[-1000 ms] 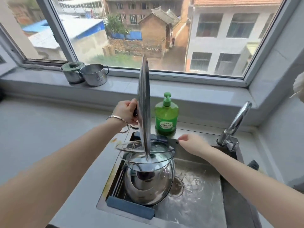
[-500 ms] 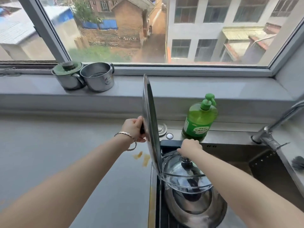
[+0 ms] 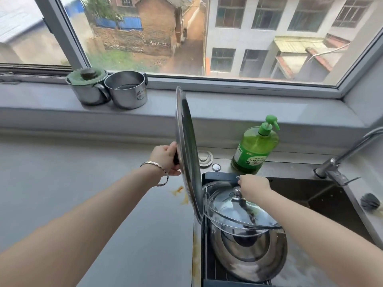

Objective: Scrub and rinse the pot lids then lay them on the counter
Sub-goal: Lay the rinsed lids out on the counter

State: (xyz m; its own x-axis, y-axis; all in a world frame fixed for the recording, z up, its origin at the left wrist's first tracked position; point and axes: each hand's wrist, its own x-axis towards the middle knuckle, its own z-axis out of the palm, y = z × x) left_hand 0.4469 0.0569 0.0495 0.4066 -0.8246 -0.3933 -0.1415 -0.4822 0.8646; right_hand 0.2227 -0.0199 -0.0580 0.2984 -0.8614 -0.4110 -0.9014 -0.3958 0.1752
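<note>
The grey counter (image 3: 103, 204) is filling the left half of the scene, with the sink (image 3: 300, 189) set in at its right. A big steel lid (image 3: 187, 152) is standing on edge, almost upright. Its lower rim is dipping just inside the sink's left edge and its top is reaching up in front of the sill.

The left hand (image 3: 165, 160) is gripping the lid from the left side, with fingers wrapping a dark knob at its middle. The knob is mostly hidden by the hand and the lid's rim.

Right of it, more lids are lying stacked in the sink. A glass lid (image 3: 232, 212) is tilting on top of a wide steel one (image 3: 248, 255). Another glass rim is showing behind it, hard to separate from the first.

The right hand (image 3: 253, 186) is reaching over the stack, curling just beyond the glass lid's knob. A small shiny bit is showing at its fingertips. Whether it is holding anything I cannot tell.

A green bottle (image 3: 256, 150) is standing on the far ledge. The tap (image 3: 339, 162) is being cut off at the right edge. Orange stains (image 3: 180, 193) are marking the counter by the sink.
</note>
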